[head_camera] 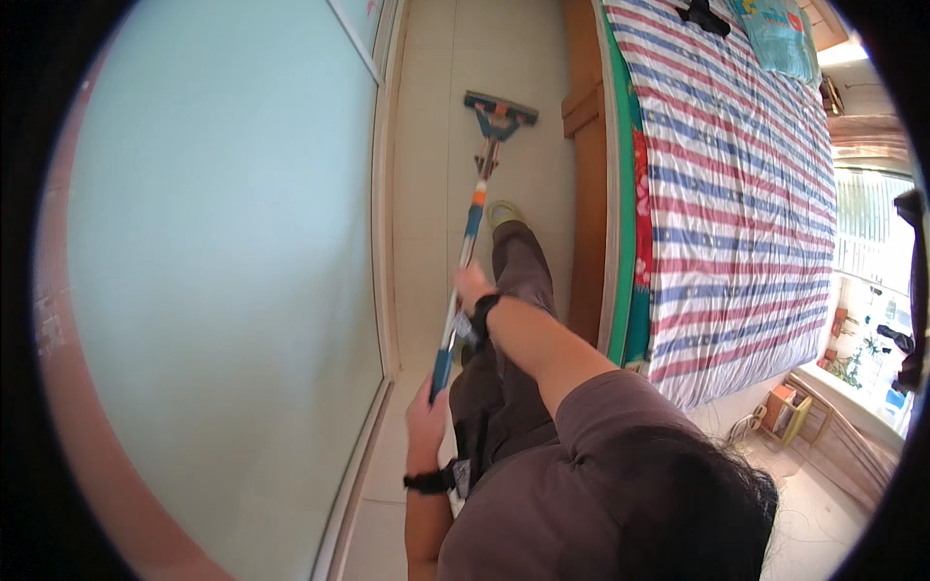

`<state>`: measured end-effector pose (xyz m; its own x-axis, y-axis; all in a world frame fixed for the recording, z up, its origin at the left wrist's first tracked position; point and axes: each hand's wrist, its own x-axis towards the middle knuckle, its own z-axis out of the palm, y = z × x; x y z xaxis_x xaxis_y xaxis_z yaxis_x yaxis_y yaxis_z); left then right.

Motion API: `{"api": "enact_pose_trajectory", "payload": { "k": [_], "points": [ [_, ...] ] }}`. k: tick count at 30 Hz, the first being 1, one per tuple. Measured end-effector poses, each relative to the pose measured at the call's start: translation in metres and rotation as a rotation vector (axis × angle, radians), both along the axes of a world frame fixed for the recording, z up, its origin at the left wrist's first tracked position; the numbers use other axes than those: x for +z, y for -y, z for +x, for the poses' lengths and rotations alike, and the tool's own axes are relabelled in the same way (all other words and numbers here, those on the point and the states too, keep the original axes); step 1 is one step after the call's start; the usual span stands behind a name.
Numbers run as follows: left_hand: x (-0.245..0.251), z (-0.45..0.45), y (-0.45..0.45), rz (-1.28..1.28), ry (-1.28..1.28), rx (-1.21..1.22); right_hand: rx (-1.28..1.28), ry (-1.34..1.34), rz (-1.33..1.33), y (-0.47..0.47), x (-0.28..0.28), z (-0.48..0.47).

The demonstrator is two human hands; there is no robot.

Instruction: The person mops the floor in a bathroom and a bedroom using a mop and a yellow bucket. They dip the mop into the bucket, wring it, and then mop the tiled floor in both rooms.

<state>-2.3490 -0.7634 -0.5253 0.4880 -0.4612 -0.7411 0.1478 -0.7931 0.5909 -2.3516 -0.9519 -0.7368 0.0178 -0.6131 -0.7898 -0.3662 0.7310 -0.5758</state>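
Observation:
A sponge mop with a blue and orange head stands on the tiled floor. Its silver and blue pole slants down past my legs. My right hand is closed around the middle of the pole, with a black band on the wrist. Lower down, my left hand grips the blue end of the pole; its wrist has a black band too. Just beside the pole, beyond my right hand, is one foot in a light green slipper.
Frosted glass sliding doors rise along the left, with a floor track at their base. To the right runs a wooden bed frame under a striped sheet. A small shelf stands beyond the bed at lower right.

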Motion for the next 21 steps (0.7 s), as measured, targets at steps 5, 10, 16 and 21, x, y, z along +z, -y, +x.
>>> {"api": "enact_pose_trajectory", "payload": {
  "k": [5, 10, 16, 21],
  "points": [
    [0.137, -0.047, -0.228, 0.398, 0.307, 0.16, 1.748, 0.409, -0.449, -0.257, 0.047, -0.072],
    [0.204, -0.103, -0.354, 0.836, 0.345, 0.316, 1.727, 0.819, -0.239, -0.351, 0.091, -0.099],
    [0.099, -0.089, -0.295, 0.626, 0.342, 0.362, 0.921, 0.584, 0.298, -0.268, 0.055, -0.102],
    [0.018, -0.081, -0.116, 0.049, 0.042, 0.358, 0.215, 0.277, 0.318, -0.095, 0.012, -0.061]
  ]
}}
